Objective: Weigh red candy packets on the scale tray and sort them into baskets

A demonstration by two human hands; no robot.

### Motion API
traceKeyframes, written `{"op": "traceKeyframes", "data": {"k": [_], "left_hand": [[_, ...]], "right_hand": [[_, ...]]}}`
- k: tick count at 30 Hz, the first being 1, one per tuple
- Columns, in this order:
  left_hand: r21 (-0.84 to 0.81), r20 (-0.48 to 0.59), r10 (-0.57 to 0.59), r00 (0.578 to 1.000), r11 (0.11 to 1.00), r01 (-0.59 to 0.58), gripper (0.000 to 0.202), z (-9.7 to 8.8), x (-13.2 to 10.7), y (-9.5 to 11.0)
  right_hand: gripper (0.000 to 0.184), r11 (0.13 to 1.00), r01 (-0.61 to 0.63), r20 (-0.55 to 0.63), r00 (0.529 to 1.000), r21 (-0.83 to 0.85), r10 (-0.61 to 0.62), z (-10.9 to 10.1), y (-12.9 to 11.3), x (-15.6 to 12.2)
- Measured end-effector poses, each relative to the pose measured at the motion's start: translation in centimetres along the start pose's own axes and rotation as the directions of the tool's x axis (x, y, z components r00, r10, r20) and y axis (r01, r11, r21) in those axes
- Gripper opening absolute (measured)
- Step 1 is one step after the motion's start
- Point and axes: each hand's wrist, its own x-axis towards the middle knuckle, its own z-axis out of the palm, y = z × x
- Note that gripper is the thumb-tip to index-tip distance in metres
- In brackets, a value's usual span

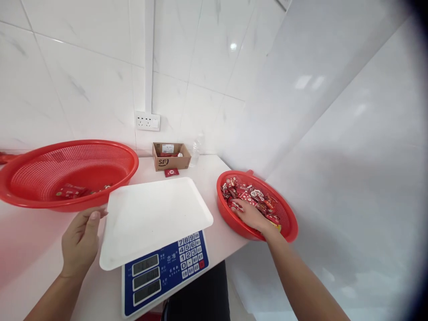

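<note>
From here I see the right arm stretched out from the lower right, the right hand (249, 215) palm down among the red packets (259, 194) in the smaller basket (230, 219); whether that grip is clamped on one, I can't tell. The left hand (80, 243) is raised beside the left edge of the white tray (155, 216) on the scale (167, 278), fingers curled towards the thumb; whether its grip pinches anything, I can't tell either.

Packets (263, 201) in basket (231, 219) right of scale (171, 259)
</note>
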Motion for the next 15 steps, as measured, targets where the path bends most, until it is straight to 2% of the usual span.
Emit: {"op": "traceKeyframes", "data": {"k": [3, 8, 12, 15], "left_hand": [[0.010, 0.005, -0.006, 1.000, 1.000, 0.006, 0.025, -0.1, 0.0, 0.0], [0.024, 0.013, -0.014, 1.000, 1.000, 0.014, 0.026, -0.1, 0.1, 0.1], [0.019, 0.014, -0.037, 0.999, 0.999, 0.037, 0.026, -0.1, 0.1, 0.0], [0.004, 0.023, -0.037, 0.999, 0.999, 0.037, 0.026, -0.1, 0.0, -0.2]], "right_hand": [[0.032, 0.999, 0.020, 0.152, 0.988, -0.040, -0.013, 0.4, 0.4, 1.6], [0.035, 0.994, -0.002, 0.244, 0.969, -0.106, 0.028, 1.2, 0.5, 3.9], [0.029, 0.990, -0.034, 0.255, 0.965, -0.139, 0.069, 1.8, 0.7, 5.4], [0.030, 0.986, -0.060, 0.189, 0.978, -0.157, 0.090, 2.3, 0.7, 6.4]]}}
